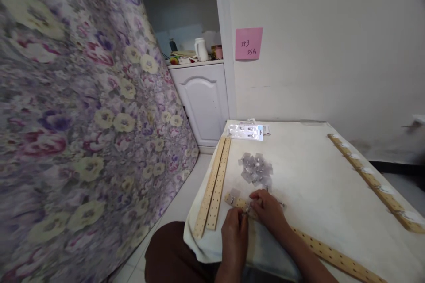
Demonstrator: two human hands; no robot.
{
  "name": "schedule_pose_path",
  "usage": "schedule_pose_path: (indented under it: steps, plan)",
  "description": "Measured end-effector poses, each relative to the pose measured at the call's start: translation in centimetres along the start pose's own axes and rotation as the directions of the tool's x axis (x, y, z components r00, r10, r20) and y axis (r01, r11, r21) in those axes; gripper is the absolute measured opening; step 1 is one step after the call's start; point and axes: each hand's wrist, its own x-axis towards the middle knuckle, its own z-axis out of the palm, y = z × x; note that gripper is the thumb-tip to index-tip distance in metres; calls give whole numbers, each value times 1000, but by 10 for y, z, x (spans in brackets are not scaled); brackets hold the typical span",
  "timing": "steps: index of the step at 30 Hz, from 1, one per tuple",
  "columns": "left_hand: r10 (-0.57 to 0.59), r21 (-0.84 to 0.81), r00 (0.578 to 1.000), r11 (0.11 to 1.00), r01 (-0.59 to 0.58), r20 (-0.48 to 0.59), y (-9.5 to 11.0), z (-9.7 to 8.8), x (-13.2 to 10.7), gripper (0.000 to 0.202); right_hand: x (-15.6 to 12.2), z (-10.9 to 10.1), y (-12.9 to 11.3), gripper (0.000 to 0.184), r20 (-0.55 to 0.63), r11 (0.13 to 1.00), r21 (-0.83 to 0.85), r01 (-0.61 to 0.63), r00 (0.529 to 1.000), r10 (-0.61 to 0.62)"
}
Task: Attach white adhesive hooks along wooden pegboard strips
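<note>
My left hand (234, 232) is closed, with its fingertips pressed together at the near edge of a perforated wooden strip (332, 254). Over the same strip, my right hand (267, 210) has its fingers curled in a pinch. A small shiny metal piece (248, 209) shows between the two sets of fingertips; which hand grips it is hard to see. Near the strip's far end sits a clear plastic square with a metal fitting (233, 196). Just beyond my hands lies a pile of similar clear squares with metal fittings (255, 169). My right forearm hides the strip's middle.
Two perforated wooden strips (215, 185) lie along the left side of the cloth-covered table (299, 159). Another strip (373, 181) with several clear pieces stands at the right edge. Packaged hooks (245, 131) lie at the back. A floral curtain (99, 119) hangs left.
</note>
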Motion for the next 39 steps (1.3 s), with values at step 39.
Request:
schedule_pose_path:
  steps: [39]
  plan:
    - [59,4,996,998,-59,-68,-2,-2,-3,16,10,6,-7,20,24,972,187,-145,989,143]
